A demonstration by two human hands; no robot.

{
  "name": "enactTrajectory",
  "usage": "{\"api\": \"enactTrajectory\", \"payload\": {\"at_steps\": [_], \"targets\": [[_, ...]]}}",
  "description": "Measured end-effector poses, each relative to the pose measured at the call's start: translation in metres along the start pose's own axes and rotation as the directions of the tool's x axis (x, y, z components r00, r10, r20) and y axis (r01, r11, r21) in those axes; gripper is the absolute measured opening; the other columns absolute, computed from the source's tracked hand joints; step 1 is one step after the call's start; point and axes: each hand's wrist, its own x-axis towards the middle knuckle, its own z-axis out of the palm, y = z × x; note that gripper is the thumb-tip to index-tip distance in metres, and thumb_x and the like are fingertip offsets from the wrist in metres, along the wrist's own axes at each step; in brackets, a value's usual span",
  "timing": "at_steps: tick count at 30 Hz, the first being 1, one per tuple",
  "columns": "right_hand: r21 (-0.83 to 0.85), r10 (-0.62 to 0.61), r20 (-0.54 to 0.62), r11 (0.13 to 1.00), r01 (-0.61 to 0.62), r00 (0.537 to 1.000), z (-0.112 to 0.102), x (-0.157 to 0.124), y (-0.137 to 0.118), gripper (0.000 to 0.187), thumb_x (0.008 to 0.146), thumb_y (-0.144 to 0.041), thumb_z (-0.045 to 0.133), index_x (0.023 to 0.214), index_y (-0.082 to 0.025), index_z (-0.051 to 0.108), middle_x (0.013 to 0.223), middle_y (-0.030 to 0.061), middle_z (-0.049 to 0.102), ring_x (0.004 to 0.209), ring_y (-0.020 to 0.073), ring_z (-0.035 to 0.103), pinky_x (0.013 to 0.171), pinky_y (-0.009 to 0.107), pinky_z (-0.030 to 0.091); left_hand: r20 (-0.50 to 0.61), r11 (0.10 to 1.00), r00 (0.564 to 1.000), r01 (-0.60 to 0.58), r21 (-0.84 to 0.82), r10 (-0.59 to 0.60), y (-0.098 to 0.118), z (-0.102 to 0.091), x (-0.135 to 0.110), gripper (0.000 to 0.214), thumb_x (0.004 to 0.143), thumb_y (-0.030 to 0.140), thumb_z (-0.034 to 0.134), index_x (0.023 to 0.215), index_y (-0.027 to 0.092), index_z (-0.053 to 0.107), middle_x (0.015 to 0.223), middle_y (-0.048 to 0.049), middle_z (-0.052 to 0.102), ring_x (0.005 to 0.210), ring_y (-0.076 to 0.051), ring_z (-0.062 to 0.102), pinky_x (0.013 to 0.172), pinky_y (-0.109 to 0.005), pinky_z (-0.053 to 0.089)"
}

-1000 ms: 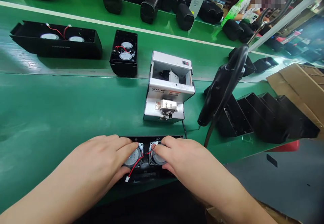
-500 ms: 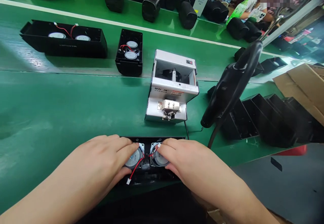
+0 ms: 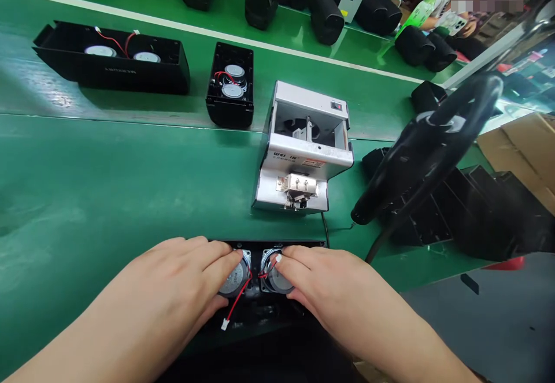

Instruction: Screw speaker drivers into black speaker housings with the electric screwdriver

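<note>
At the near edge of the bench lies a black speaker housing (image 3: 255,308) with two round speaker drivers in it. My left hand (image 3: 186,279) is closed around the left driver (image 3: 234,279), thumb and fingers at its outer side. A red wire (image 3: 239,299) with a white plug (image 3: 225,324) trails from that driver over the housing. My right hand (image 3: 323,279) grips the right driver (image 3: 280,279); a small white plug (image 3: 278,258) shows by its fingertips. The fingers hide the outer part of each driver.
A grey screw feeder (image 3: 303,157) stands just beyond the housing. To its right hangs a black electric screwdriver (image 3: 390,169). Two black housings with drivers, one long (image 3: 134,80) and one short (image 3: 232,111), sit farther back. More black housings and a cardboard box (image 3: 520,146) are at right.
The view has shifted slightly, so the feeder and housings appear a little farther right. The hanging screwdriver appears tilted more to the right. Both hands stay on the drivers.
</note>
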Motion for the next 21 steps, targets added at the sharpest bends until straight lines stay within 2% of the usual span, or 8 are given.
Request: {"api": "enactTrajectory", "payload": {"at_steps": [3,6,9,17,21], "targets": [[0.004,0.011,0.007,1.0,-0.011,1.0,-0.0002,-0.0026,0.001,0.04,0.099,-0.003,0.07,0.132,-0.025,0.063,0.126,0.0045,0.075,0.104,0.0281,0.077,0.084,0.046,0.067,-0.018,0.99,0.995,-0.101,0.096,0.103,-0.0005,-0.0003,0.0028,0.036,0.099,0.008,0.045,0.112,0.017,0.077,0.1,-0.007,0.084,0.078,-0.028,0.078,0.071,-0.049,0.057],[0.008,0.019,0.026,1.0,-0.02,0.999,-0.0022,-0.0044,0.0018,0.035,0.1,-0.008,0.071,0.131,-0.024,0.063,0.122,0.0046,0.074,0.099,0.0301,0.077,0.081,0.052,0.069,-0.038,0.987,0.992,-0.119,0.111,0.124,-0.0014,-0.0004,0.0054,0.037,0.098,0.008,0.043,0.109,0.016,0.077,0.099,-0.008,0.085,0.077,-0.028,0.079,0.069,-0.049,0.058],[0.042,0.022,0.033,0.999,-0.023,0.999,-0.0041,-0.0039,0.0025,0.034,0.102,-0.016,0.074,0.133,-0.025,0.062,0.128,0.0059,0.073,0.106,0.0326,0.077,0.083,0.055,0.07,-0.033,0.988,0.991,-0.123,0.095,0.126,-0.002,0.0006,0.0057,0.036,0.096,0.008,0.044,0.108,0.017,0.077,0.098,-0.0088,0.085,0.075,-0.029,0.078,0.066,-0.049,0.058],[-0.001,-0.013,0.049,1.0,0.013,0.999,-0.0032,-0.0004,0.0025,0.037,0.099,-0.01,0.076,0.131,-0.025,0.064,0.126,0.0048,0.075,0.101,0.0295,0.077,0.081,0.048,0.068,-0.01,0.985,0.993,-0.116,0.13,0.119,-0.0025,0.0045,-0.002,0.038,0.092,0.008,0.049,0.117,0.018,0.076,0.104,-0.0087,0.084,0.08,-0.029,0.077,0.072,-0.05,0.058],[-0.002,0.0,0.057,1.0,0.0,0.998,-0.002,-0.0016,0.0021,0.041,0.099,-0.009,0.074,0.135,-0.024,0.063,0.127,0.0054,0.074,0.103,0.0308,0.076,0.079,0.049,0.068,-0.015,0.984,0.992,-0.12,0.131,0.123,-0.0028,0.0058,-0.0026,0.037,0.091,0.008,0.05,0.117,0.018,0.075,0.105,-0.009,0.083,0.08,-0.03,0.076,0.07,-0.05,0.058]]}}
